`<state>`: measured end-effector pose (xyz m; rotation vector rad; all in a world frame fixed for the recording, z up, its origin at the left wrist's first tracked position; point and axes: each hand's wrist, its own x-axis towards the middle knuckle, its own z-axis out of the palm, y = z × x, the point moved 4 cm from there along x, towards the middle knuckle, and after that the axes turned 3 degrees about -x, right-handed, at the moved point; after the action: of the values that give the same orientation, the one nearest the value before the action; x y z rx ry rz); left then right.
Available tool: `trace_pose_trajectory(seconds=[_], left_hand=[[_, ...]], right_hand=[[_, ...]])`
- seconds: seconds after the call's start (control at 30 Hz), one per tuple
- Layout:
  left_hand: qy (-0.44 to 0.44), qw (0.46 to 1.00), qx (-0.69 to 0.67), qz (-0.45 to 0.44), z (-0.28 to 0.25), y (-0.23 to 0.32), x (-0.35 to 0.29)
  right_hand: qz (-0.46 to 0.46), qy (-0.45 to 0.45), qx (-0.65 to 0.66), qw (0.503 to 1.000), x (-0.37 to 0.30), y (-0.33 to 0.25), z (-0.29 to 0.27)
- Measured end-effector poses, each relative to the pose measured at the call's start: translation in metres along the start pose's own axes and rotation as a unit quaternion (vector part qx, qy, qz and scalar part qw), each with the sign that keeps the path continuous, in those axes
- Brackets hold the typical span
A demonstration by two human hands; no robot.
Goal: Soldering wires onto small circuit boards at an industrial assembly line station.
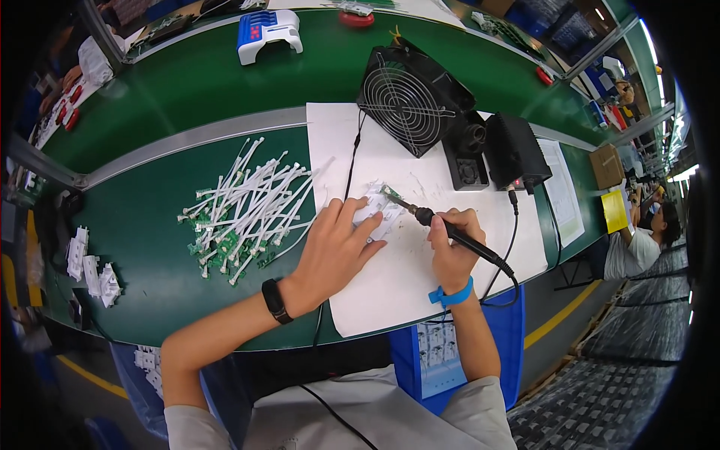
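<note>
White plastic part point(377, 212) pinned flat by left hand point(335, 251); right hand point(452, 251) fingers gripping soldering iron point(442, 228), tip on part.

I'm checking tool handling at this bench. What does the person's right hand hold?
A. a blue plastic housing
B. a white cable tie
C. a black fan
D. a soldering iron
D: the right hand grips a black soldering iron, its tip at the small white part pressed down by the left hand.
</note>
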<state>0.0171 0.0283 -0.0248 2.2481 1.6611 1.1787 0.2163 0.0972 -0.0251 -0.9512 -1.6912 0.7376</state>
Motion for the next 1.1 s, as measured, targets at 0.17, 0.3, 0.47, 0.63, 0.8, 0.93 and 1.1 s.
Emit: trace_pose_trajectory(seconds=[0.17,0.3,0.47,0.63,0.8,0.93,1.1], left_hand=[[0.001,1.000,0.004,-0.002,0.001,0.000,0.000],[-0.004,1.000,0.005,-0.006,0.001,0.000,0.000],[-0.003,1.000,0.005,-0.009,0.002,-0.001,-0.001],[0.002,1.000,0.004,-0.008,0.002,-0.002,-0.001],[-0.002,1.000,0.006,-0.011,0.002,-0.001,-0.001],[-0.005,1.000,0.004,-0.013,0.001,0.000,0.000],[-0.012,1.000,0.012,-0.009,0.005,0.000,0.001]], right_hand=[[-0.002,-0.002,-0.003,1.000,0.002,-0.003,0.003],[-0.032,-0.015,-0.043,0.998,0.002,-0.013,0.005],[-0.086,-0.053,-0.113,0.988,0.004,-0.031,0.010],[-0.124,-0.082,-0.119,0.982,0.007,-0.034,0.012],[-0.113,-0.100,-0.117,0.982,0.007,-0.032,0.011],[-0.092,0.002,-0.064,0.994,-0.002,-0.015,-0.006],[-0.066,0.116,0.023,0.991,-0.003,-0.006,-0.023]])
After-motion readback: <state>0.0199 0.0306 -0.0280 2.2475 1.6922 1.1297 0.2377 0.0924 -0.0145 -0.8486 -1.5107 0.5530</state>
